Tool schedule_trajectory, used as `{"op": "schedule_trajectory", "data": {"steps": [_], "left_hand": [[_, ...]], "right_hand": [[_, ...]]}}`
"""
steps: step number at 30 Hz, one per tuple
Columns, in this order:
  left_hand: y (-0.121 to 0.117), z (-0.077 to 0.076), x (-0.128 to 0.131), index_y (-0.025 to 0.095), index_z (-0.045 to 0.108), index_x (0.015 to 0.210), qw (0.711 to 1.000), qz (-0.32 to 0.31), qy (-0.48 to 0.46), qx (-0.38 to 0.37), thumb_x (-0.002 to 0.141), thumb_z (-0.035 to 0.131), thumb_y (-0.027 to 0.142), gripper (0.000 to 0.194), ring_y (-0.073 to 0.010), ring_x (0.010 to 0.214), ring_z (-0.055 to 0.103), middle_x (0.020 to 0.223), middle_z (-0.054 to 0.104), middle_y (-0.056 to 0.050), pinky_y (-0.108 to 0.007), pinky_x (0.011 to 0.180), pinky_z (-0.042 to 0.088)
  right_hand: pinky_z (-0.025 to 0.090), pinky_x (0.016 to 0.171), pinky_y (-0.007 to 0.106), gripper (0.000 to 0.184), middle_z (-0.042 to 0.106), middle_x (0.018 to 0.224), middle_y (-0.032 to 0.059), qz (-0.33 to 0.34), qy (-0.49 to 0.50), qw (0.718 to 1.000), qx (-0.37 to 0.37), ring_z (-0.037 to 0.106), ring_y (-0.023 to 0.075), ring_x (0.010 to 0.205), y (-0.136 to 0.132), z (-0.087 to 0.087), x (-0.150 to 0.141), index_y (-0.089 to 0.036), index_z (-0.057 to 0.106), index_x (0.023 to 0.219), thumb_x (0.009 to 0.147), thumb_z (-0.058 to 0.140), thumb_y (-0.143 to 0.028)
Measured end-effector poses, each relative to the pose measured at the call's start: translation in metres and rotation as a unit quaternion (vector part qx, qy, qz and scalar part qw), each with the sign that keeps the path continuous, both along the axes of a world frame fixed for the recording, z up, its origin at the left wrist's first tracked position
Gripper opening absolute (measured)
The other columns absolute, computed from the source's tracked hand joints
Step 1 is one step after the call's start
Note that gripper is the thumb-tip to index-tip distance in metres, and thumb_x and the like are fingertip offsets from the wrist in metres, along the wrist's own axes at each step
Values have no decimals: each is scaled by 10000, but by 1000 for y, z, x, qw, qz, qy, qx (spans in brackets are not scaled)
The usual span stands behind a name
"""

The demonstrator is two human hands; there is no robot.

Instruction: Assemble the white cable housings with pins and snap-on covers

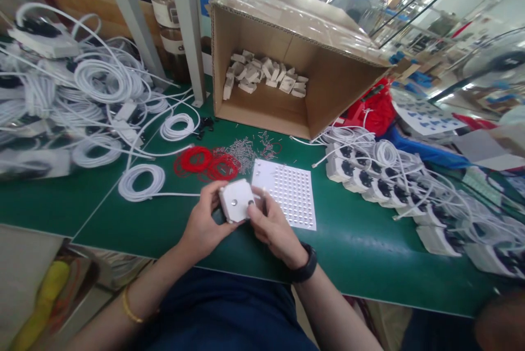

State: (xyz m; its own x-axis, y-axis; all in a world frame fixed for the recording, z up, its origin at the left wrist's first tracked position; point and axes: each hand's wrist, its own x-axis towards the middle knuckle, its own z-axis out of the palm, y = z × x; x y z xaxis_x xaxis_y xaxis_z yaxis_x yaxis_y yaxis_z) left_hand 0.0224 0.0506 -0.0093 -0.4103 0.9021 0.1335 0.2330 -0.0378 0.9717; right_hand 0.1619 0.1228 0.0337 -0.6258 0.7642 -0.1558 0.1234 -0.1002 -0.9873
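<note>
A white plastic housing with a round hole in its face is held up over the near edge of the green table. My left hand grips its left side, fingers behind and thumb along the bottom. On the right side, my right hand closes around it, the thumb pressing at a small dark spot on the face. A white cable runs from a coil on the left toward the housing; where it ends is hidden behind my left hand. Just behind my right hand lies a white sheet with rows of silvery dots.
Red rings of cord and a heap of small screws lie beyond my hands. A cardboard box on its side holds white plastic parts. Cable coils pile at left; white units with black parts line the right. Another person's arm shows bottom right.
</note>
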Motion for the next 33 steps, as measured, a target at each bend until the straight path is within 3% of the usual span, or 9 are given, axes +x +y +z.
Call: {"op": "schedule_trajectory", "data": {"steps": [4, 13, 16, 19, 21, 23, 25, 27, 33], "left_hand": [[4, 2, -18, 235, 347, 1262, 982, -87, -166, 21, 589, 787, 422, 825, -259, 1137, 519, 1244, 494, -108, -329, 922, 442], [23, 24, -26, 145, 637, 903, 983, -81, -139, -89, 823, 543, 433, 313, -144, 684, 553, 766, 633, -18, -231, 635, 413], [20, 23, -24, 165, 638, 965, 983, -73, -149, -81, 823, 547, 422, 306, -161, 748, 582, 847, 658, -34, -240, 676, 433], [14, 32, -35, 183, 601, 1119, 984, -105, -135, -39, 773, 611, 398, 407, -230, 1050, 555, 1163, 608, -87, -275, 863, 428], [14, 44, -50, 197, 536, 1218, 990, -79, -120, 9, 761, 614, 403, 508, -250, 1199, 465, 1300, 518, -94, -298, 970, 379], [20, 56, -64, 211, 515, 1226, 997, -16, -70, 20, 772, 598, 405, 501, -234, 1148, 508, 1245, 552, -87, -309, 951, 404], [32, 67, -74, 208, 564, 1139, 999, 5, 25, -23, 783, 587, 397, 403, -206, 950, 604, 1063, 637, -66, -308, 841, 466], [51, 74, -77, 195, 621, 1019, 986, -30, 148, -68, 794, 570, 390, 302, -189, 800, 625, 932, 669, -45, -307, 757, 484], [132, 66, -66, 191, 664, 895, 888, -173, 403, -142, 833, 481, 220, 196, -189, 911, 608, 979, 679, -36, -314, 860, 436]], "right_hand": [[308, 381, 149, 372, 591, 798, 21, 4, 81, 982, -170, 404, 40, 484, -7, -10, -4, -133, 593, 980, 721, 698, -378], [190, 285, 151, 376, 610, 778, 11, -14, 80, 983, -164, 273, -2, 359, -12, -12, -2, -141, 605, 1023, 742, 684, -378], [218, 304, 156, 379, 620, 851, 26, -1, 53, 991, -120, 304, 8, 383, -7, -11, -1, -156, 590, 1071, 773, 645, -383], [387, 430, 176, 418, 618, 968, 57, 1, -32, 997, 74, 503, 79, 566, 1, -12, 4, -173, 553, 1134, 760, 660, -326], [459, 550, 210, 408, 584, 1095, 90, 20, -121, 951, 284, 577, 141, 754, 5, -12, 9, -195, 531, 1173, 779, 627, -238], [470, 567, 221, 377, 548, 1187, 111, 81, -207, 856, 466, 596, 145, 779, 4, -14, 15, -225, 508, 1218, 848, 501, -155], [466, 531, 225, 393, 555, 1202, 123, 154, -256, 764, 571, 603, 128, 698, 0, -16, 23, -234, 481, 1258, 898, 382, -112], [468, 512, 237, 377, 570, 1201, 124, 193, -255, 729, 605, 610, 134, 672, -3, -19, 31, -218, 463, 1281, 921, 379, -149], [484, 750, 254, 170, 691, 913, 50, -18, -297, 872, 388, 641, 156, 839, 55, -14, 44, -179, 654, 940, 869, 501, -153]]}}
